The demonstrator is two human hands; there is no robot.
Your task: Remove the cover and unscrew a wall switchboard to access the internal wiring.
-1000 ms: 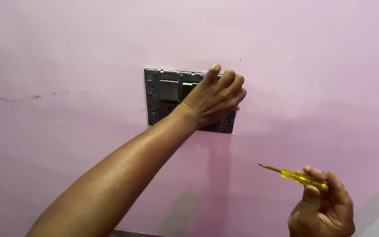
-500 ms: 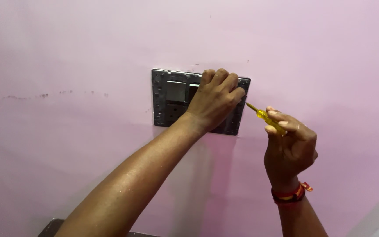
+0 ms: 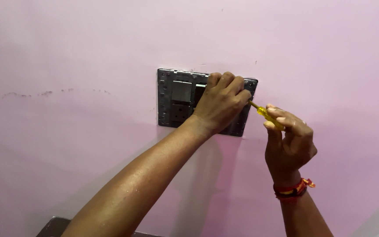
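One rectangular grey switch plate (image 3: pixel 176 98) sits on the smooth pink wall (image 3: pixel 66 52). The left hand (image 3: pixel 220 103) presses flat on it; the right hand (image 3: pixel 288 145) grips one yellow-handled screwdriver (image 3: pixel 264 115) at the plate's right edge.

left hand (image 3: pixel 221 102) hides switch plate's (image 3: pixel 172 97) right half; screwdriver (image 3: pixel 266 115) tip hidden behind it (probably at plate edge).

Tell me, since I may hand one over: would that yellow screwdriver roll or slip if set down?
The yellow screwdriver looks slim and round-handled, so it would probably roll. The right hand pinches it with fingertips alone, suggesting it is light. Its smooth translucent handle may be slippery.
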